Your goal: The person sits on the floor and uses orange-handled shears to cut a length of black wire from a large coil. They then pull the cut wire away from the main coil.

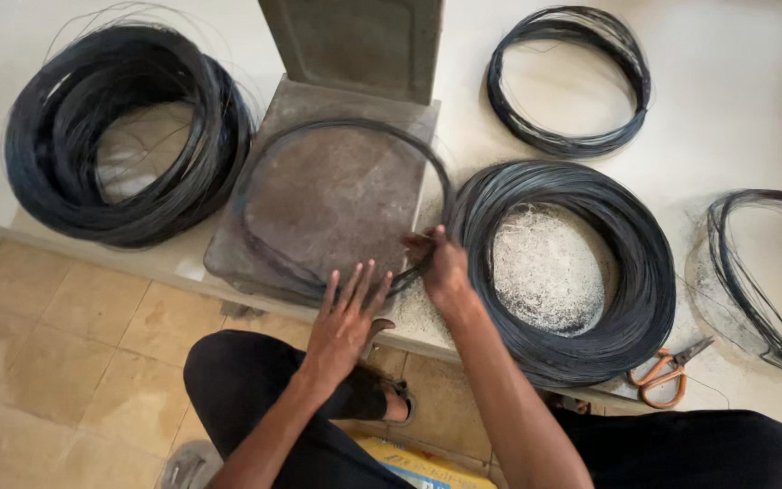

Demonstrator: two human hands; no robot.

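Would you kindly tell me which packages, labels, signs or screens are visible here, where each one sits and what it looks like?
Yellow package: on the floor at the bottom edge, between the person's legs, below the left hand; flat, yellow with a blue patch, only partly in view.
No labels, signs or screens show on the table or among the wire coils.

Beige tiled floor [74, 362] (sunlit ledge [753, 136]).

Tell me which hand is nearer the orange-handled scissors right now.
The right hand, though not close: it grips the thin wire loop on the grey slab, well left of the scissors. The left hand lies flat on the slab's front edge, farther left.
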